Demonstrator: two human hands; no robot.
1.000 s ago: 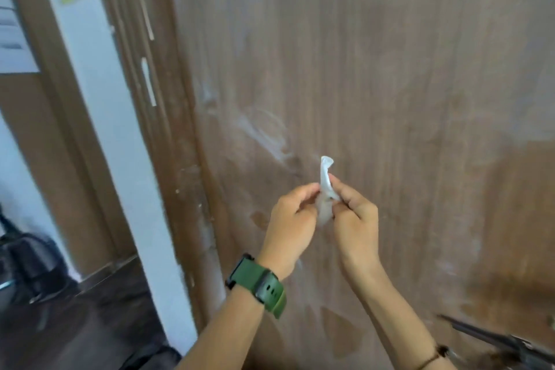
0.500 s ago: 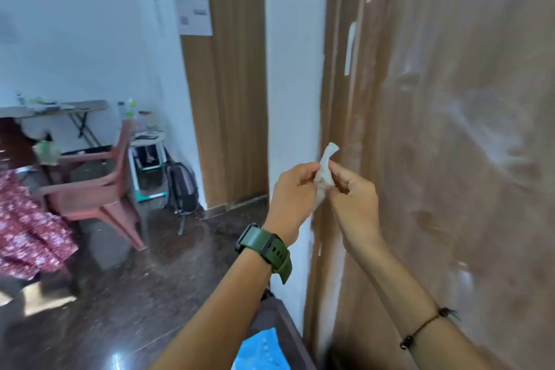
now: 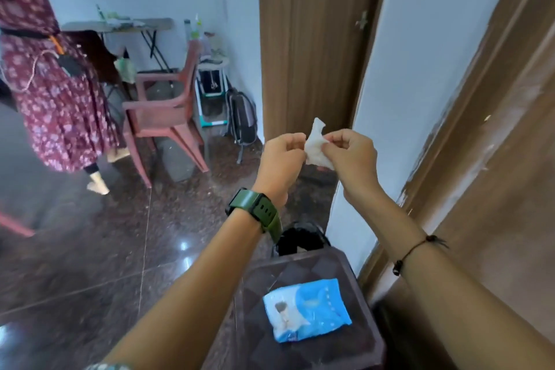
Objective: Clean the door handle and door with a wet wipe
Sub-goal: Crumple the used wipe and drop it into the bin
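Note:
I hold a small crumpled white wet wipe (image 3: 315, 147) between both hands at chest height. My left hand (image 3: 280, 162), with a green watch on its wrist, pinches the wipe's left edge. My right hand (image 3: 353, 159) pinches its right edge. The brown wooden door (image 3: 504, 141), streaked with whitish smears, runs along the right side of the view. Its handle is out of view. A blue pack of wet wipes (image 3: 306, 309) lies on a dark brown stool (image 3: 354, 273) below my arms.
A black bin (image 3: 300, 239) stands behind the stool by the white wall (image 3: 426, 39). A red plastic chair (image 3: 168, 105), a backpack (image 3: 241, 117) and a folding table (image 3: 120, 25) are at the back. A person in a maroon floral dress (image 3: 51, 75) stands at the left.
My view has swung left, away from the door face toward the room. Both hands kept hold of the wipe, which now looks spread a little wider between them.

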